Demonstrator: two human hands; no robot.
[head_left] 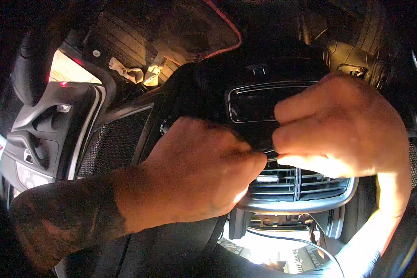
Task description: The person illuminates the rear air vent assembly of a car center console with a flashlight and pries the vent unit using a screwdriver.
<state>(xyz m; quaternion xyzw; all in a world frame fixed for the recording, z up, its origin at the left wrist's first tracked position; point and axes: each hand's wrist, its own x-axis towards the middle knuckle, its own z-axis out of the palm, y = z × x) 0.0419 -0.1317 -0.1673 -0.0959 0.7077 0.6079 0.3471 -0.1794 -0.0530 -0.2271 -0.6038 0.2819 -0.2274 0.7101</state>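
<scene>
Both of my hands meet at the top edge of an air vent panel (pixel 301 185) on a car's centre console. My left hand (pixel 204 162) is closed, its thumb and fingers pressed together at the panel's upper left. Close by on the right, my right hand (pixel 338 125) is curled with its fingertips pointing toward the left thumb. A dark edge with a thin bright line shows between the two hands; what each one pinches is hidden. Just above lies a glossy black panel (pixel 252 104) with chrome trim, partly covered by my right hand.
Beneath the vents is a brightly lit opening with a dark cable (pixel 319 248) curving across it. A car door (pixel 46 129) stands at the left, beside a mesh-patterned panel (pixel 118 139). Pale crumpled pieces (pixel 127 72) lie on the ribbed mat (pixel 120 34) at the far left.
</scene>
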